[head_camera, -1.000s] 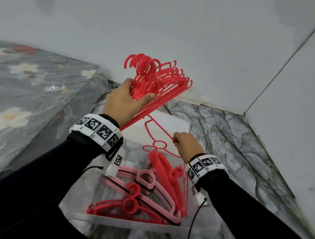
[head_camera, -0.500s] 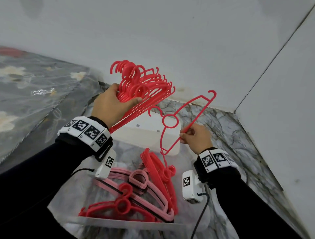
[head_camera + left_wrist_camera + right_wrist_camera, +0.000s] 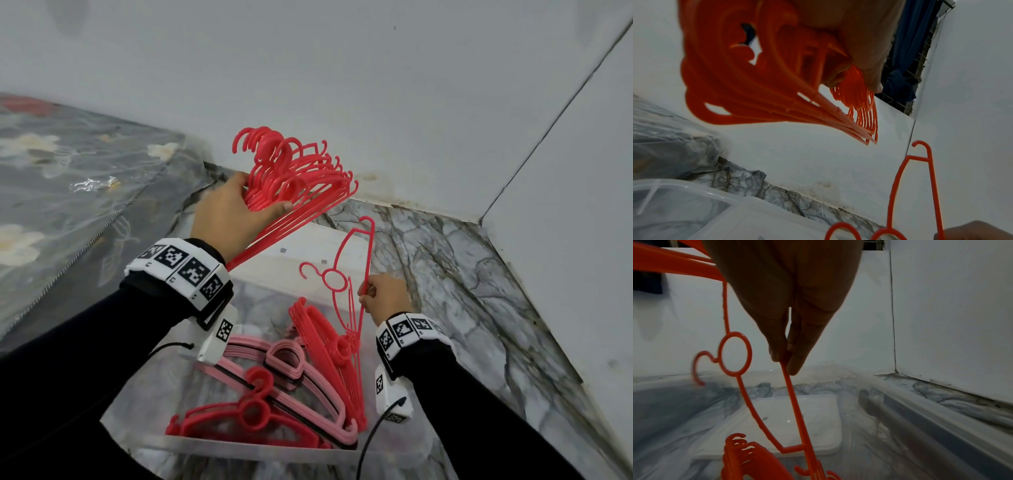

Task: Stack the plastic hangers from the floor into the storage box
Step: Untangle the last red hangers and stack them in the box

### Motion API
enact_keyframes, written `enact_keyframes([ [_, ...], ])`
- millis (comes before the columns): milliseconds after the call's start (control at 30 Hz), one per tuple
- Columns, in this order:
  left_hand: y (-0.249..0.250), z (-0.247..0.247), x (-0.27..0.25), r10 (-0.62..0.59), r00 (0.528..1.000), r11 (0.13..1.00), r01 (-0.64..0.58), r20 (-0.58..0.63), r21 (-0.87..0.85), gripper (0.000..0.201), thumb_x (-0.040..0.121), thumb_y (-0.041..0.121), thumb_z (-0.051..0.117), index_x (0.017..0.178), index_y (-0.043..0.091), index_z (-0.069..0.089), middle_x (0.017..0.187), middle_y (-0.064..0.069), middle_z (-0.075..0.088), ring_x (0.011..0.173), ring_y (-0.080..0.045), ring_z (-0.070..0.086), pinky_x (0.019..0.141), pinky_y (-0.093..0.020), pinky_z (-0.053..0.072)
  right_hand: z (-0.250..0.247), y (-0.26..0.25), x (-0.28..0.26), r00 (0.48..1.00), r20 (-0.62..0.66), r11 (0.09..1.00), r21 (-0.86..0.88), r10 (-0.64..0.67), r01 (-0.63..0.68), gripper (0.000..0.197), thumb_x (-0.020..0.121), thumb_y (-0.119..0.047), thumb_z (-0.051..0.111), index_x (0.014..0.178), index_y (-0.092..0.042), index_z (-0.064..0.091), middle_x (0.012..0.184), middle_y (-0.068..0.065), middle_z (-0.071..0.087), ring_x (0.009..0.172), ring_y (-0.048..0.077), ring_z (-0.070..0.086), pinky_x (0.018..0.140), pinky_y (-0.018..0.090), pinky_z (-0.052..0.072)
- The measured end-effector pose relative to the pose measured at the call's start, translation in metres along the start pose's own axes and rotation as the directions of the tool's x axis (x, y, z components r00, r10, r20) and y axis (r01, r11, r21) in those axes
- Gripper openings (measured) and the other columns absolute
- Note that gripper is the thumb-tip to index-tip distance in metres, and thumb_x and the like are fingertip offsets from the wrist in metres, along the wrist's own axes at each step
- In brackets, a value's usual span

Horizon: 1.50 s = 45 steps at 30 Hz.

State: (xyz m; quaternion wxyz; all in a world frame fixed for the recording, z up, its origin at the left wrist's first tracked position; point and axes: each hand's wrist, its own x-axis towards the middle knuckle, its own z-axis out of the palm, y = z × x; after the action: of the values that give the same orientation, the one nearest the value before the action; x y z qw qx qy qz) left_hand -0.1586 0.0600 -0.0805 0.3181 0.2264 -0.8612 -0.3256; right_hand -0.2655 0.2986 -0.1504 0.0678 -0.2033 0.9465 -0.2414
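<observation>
A person's left hand grips a fanned bundle of red hangers, raised above the clear storage box on the marble floor. The right hand pinches a single red hanger, upright over the box's right side, between thumb and fingers. Pink and red hangers lie inside.

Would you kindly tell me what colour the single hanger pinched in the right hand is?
The single hanger is bright red, clearest in the head view.
</observation>
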Motion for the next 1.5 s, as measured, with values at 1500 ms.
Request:
enact_keyframes([
  [1500, -0.006, 0.004, -0.005, -0.081, 0.995, 0.996, 0.079, 0.058, 0.037, 0.067, 0.06, 0.079, 0.063, 0.102, 0.028, 0.054, 0.087, 0.011, 0.061, 0.08, -0.014, 0.058, 0.069, -0.027, 0.039, -0.064, -0.035, 0.002, 0.998, -0.053, 0.878, 0.475, -0.033, 0.054, 0.019, 0.088, 0.007, 0.057, 0.08, -0.01, 0.056, 0.071, 0.012, 0.059, 0.063, 0.022, 0.061, 0.076, 0.036, 0.057],
])
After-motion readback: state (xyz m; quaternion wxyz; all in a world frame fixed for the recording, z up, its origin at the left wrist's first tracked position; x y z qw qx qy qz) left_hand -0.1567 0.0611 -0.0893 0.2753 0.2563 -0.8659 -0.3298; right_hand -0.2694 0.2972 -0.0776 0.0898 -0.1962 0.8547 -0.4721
